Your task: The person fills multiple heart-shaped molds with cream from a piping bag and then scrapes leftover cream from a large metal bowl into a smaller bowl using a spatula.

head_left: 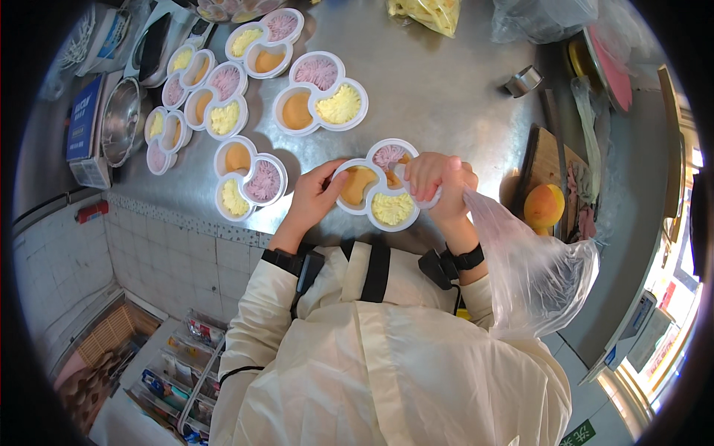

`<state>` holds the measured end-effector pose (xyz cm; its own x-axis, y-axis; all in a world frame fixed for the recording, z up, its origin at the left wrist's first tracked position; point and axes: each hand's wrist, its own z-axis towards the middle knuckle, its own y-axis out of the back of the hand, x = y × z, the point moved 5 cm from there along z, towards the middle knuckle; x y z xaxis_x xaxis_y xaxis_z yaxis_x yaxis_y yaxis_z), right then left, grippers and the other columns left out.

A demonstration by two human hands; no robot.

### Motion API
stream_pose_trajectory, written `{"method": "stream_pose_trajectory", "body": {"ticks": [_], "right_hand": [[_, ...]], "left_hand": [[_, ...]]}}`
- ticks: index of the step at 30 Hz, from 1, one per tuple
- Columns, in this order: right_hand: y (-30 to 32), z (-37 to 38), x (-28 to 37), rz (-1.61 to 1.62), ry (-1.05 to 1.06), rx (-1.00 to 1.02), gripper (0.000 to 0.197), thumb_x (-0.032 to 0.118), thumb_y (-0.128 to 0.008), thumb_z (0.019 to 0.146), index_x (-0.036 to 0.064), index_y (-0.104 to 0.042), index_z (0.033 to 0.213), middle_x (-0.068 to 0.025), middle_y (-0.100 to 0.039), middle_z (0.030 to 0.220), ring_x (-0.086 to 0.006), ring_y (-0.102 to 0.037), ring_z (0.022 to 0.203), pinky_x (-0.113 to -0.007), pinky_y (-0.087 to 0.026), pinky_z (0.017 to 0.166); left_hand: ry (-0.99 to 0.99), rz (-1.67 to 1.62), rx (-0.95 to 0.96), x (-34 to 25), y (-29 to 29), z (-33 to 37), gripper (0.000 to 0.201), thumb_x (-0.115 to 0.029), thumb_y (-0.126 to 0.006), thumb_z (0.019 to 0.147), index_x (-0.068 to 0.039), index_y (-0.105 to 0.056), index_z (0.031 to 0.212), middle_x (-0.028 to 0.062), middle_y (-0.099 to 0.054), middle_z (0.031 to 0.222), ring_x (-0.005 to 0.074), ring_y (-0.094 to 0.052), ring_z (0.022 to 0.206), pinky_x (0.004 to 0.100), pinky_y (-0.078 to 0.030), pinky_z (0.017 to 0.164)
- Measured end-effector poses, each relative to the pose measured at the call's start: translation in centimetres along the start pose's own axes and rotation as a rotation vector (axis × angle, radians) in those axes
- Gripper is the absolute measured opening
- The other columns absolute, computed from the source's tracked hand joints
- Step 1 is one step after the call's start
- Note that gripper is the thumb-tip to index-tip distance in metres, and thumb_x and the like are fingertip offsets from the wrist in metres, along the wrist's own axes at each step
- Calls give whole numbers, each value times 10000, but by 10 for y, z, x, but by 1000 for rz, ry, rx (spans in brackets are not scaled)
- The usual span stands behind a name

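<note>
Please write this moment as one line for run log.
left hand: grip on white lobed tray | right hand: grip on clear plastic bag, over tray's right side | tray holds pink shreds, yellow mash, tan filling

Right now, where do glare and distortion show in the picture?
Head view: soft sheen on the metal table; streaky highlights on the bag; the opening at right blown out; straight edges bow near the dark rim; the held tray reasonably sharp.
</note>
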<state>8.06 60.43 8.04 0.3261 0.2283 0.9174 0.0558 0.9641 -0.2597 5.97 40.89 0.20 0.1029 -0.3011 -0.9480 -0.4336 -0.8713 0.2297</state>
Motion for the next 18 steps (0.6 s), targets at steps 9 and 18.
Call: {"method": "stream_pose_trajectory", "body": {"ticks": [9, 18], "right_hand": [[10, -2, 0, 34, -101, -73, 577, 295, -226, 969, 62, -378, 464, -83, -423, 431, -191, -429, 421, -335, -432, 532], [4, -7, -11, 43, -101, -96, 552, 302, -244, 970, 66, -381, 490, -79, -414, 424, -186, -417, 411, -332, -424, 522]], "left_hand": [[-6, 17, -9, 2, -1, 1, 250, -185, -544, 873, -35, -594, 1068, 19, -605, 759, 56, -469, 611, 210, -407, 576], [-4, -10, -7, 4, -1, 1, 258, -189, -543, 876, -34, -593, 1076, 22, -606, 767, 58, -473, 621, 210, -409, 585]]}}
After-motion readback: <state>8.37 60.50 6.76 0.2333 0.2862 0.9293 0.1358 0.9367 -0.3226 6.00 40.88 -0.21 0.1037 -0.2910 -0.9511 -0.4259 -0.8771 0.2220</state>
